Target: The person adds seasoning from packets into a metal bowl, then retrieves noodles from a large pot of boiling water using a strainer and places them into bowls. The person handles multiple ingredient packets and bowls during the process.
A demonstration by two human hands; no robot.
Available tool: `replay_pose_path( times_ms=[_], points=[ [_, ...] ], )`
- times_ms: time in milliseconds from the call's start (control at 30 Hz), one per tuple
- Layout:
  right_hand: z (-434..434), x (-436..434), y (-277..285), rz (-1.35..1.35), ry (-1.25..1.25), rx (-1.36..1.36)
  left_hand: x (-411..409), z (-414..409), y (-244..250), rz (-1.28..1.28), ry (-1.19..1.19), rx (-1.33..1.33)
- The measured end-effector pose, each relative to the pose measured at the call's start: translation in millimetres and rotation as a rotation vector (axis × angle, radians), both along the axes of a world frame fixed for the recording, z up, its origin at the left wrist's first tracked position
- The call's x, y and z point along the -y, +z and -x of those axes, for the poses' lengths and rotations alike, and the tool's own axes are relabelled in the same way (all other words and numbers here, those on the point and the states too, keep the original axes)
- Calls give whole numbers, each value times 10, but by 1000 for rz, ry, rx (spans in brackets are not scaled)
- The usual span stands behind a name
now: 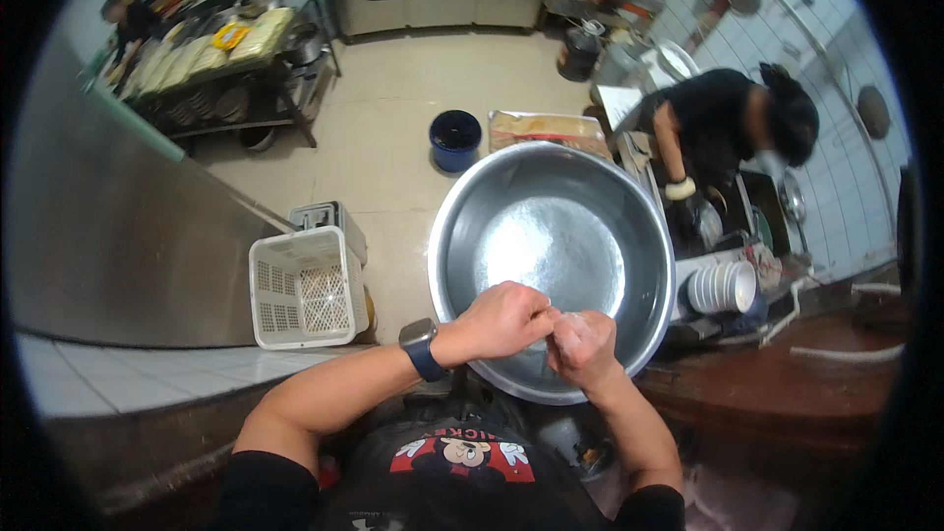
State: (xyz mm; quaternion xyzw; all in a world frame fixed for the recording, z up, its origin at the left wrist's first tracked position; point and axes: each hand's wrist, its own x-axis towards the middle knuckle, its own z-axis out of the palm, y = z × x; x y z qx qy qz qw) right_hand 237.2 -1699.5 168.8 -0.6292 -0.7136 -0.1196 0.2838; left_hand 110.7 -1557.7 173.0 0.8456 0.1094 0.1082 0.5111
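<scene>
A large round stainless steel basin (462, 221) lies before me. Over its near part, my left hand (507, 318) and my right hand (582, 343) come together, with the fingers curled and the fingertips meeting. Something small and pale shows between the fingertips, too small to identify. Whitish wet residue or foam covers the back of the fingers of my right hand. A dark-banded smartwatch (422, 349) is on my left wrist. The basin's bottom shines with reflected light.
At the right, a co-worker (708, 125) bends over a sink, near stacked white bowls (721, 287). A white plastic crate (308, 295) stands at the left. Beyond the basin are a blue bucket (455, 151) and a cardboard box (546, 129). Another person (136, 22) is at the far-left table.
</scene>
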Motion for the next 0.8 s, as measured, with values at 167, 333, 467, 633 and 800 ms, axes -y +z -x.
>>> replay_pose_path(
  times_ms=[167,333,467,633,800],
  points=[
    [-203,-108,38,53,-138,-241,-435,-304,-11,197,-206,96],
    [-556,-145,126,88,-279,-939,-996,-513,-269,279,-345,65],
    [-822,-303,87,26,-269,-1460,-1082,-651,-479,223,-438,-9],
    [-1096,-688,-81,-162,-156,-1918,-1375,-1052,-566,247,-414,136],
    [-1437,-1394,-509,-425,-372,-2083,-2113,-1233,-743,761,-351,-232]
  ],
)
